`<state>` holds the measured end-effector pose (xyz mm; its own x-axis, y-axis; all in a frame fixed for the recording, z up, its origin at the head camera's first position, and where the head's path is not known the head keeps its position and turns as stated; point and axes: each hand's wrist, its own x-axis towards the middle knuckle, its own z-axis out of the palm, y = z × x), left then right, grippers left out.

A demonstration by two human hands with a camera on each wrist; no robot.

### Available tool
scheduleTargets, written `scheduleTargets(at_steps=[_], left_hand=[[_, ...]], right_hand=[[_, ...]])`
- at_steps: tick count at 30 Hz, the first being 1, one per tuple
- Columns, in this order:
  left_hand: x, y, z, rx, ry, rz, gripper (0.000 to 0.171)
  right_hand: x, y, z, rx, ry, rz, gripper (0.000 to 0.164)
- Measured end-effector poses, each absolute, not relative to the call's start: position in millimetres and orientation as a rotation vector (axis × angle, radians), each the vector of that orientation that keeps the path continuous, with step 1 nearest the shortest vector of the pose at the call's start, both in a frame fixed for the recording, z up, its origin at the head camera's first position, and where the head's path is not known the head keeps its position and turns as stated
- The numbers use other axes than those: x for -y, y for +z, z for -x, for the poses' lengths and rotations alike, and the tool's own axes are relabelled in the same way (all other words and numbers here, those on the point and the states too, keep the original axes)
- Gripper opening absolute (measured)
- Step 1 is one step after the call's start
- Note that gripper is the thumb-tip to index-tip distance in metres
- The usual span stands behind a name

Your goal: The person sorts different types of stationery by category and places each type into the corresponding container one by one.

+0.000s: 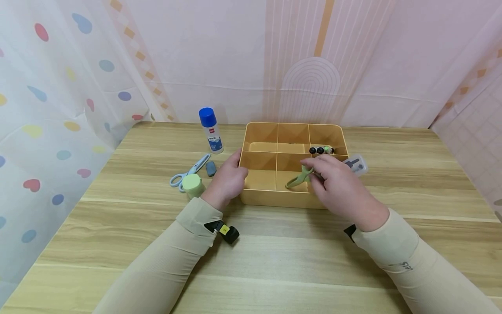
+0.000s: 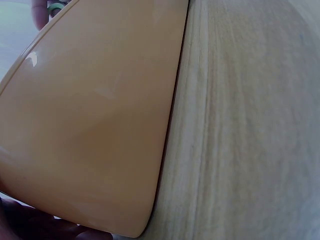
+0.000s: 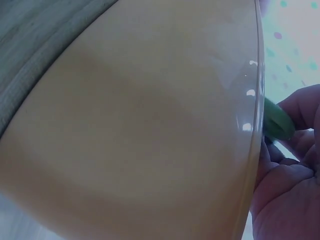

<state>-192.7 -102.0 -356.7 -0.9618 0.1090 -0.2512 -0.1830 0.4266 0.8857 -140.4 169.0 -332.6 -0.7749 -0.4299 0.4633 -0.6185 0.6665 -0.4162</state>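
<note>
On the wooden table stands an orange organizer box (image 1: 259,197) with several compartments. My left hand (image 1: 226,179) holds its left side, thumb over the rim and fingers along the outer wall. My right hand (image 1: 340,187) pinches a slim green tool (image 1: 299,179) with a long gap along its middle. This tool tilts down into the front middle compartment; its exact kind is unclear. In the right wrist view, one green end (image 3: 278,120) shows between thumb and fingers, beyond the box wall (image 3: 150,125). The left wrist view mostly shows the box's front wall (image 2: 100,110).
Left of the box are a blue-capped glue bottle (image 1: 212,133), light blue scissors (image 1: 196,168), a blue eraser (image 1: 211,168) and a green-lidded container (image 1: 193,185). Small black-ended cylinders (image 1: 320,150) lie in the back right compartment. A clear case (image 1: 357,165) is at the right.
</note>
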Motion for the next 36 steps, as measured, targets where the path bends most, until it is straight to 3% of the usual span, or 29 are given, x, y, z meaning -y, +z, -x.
scheduleTargets(at_steps=[11, 36], left_hand=[[101.5, -356.1, 191.4, -2.415, 1.549, 0.067, 0.071], [102.8, -355.5, 191.1, -2.418, 1.552, 0.065, 0.069]], right_hand=[[-164.9, -331.8, 137.2, 2.686, 0.699, -0.859, 0.048], [-170.0, -326.2, 134.6, 2.824, 0.441, -0.793, 0.042]])
